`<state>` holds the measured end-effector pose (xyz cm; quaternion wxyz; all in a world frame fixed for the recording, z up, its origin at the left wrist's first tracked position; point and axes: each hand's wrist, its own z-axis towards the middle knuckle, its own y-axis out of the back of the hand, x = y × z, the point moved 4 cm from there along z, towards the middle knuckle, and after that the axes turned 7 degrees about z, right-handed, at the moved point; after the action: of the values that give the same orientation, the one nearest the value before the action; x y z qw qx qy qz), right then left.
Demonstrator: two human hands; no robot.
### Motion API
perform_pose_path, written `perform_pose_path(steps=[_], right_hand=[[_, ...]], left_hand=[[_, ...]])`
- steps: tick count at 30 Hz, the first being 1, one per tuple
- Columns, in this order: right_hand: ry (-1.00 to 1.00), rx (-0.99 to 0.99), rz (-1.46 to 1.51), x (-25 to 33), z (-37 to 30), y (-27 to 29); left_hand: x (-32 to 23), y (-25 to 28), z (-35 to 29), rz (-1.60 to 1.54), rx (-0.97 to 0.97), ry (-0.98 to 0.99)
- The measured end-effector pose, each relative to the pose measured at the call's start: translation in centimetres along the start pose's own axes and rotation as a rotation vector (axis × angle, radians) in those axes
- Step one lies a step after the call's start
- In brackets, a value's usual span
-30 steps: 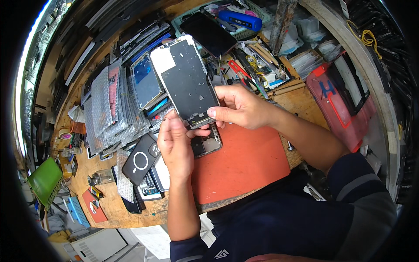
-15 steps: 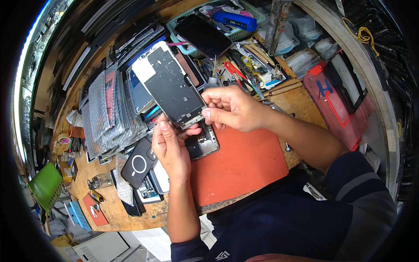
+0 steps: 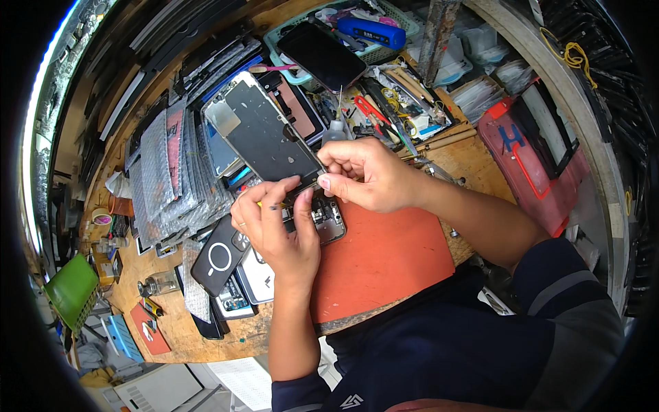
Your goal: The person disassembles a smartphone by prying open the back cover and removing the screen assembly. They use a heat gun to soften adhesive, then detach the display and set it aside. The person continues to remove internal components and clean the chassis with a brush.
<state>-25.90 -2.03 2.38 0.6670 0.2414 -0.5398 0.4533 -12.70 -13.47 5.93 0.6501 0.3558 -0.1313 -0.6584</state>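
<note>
A phone screen panel point(image 3: 264, 130), its dark back facing up with a silvery patch at the far end, is tilted above the table. My right hand point(image 3: 367, 175) is closed, thumb and fingers pinching the panel's near right corner. My left hand point(image 3: 278, 233) is at the near edge, thumb and fingers apart, a fingertip seeming to touch the panel. Under the hands lies an opened phone body point(image 3: 331, 223) with its inner parts showing, partly hidden by my left hand. It rests at the edge of an orange-red mat point(image 3: 381, 261).
Left of the panel are bubble-wrapped parts point(image 3: 154, 165) in a stack and a black phone back point(image 3: 218, 255) with a white ring. Beyond it, a dark phone point(image 3: 322, 55) lies on a green basket point(image 3: 274, 36). Red-handled pliers point(image 3: 371, 110) lie among tools. A metal post point(image 3: 437, 41) stands at the back.
My left hand has shifted right and turned, its fingers now over the panel's near edge instead of beneath it. The panel has tilted slightly; my right hand keeps its pinch.
</note>
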Motion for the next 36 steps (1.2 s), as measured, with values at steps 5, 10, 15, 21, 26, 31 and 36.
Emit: perform_pose_path(steps=[5, 10, 15, 21, 26, 31, 36], right_hand=[[-0.015, -0.003, 0.006, 0.0, -0.1, -0.2], [-0.043, 0.011, 0.066, 0.3, -0.1, -0.3], [0.039, -0.012, 0.047, 1.1, -0.1, 0.0], [0.097, -0.059, 0.043, 1.5, -0.3, -0.5], [0.146, -0.029, -0.093, 2.1, -0.7, -0.1], [0.338, -0.052, -0.349, 3.2, -0.6, -0.6], [0.344, -0.075, -0.357, 3.3, -0.7, -0.8]], left_hand=[[0.4, -0.2, -0.2, 0.063, 0.028, -0.044], [0.6, -0.2, -0.3, 0.057, 0.020, 0.005], [0.2, 0.4, 0.0, 0.162, -0.087, -0.070], [0.2, 0.8, -0.4, 0.217, -0.194, -0.054], [0.2, 1.3, -0.4, 0.349, -0.264, -0.094], [0.5, 1.3, -0.3, 0.304, -0.252, -0.095], [1.1, 1.1, 0.2, 0.134, -0.169, -0.006]])
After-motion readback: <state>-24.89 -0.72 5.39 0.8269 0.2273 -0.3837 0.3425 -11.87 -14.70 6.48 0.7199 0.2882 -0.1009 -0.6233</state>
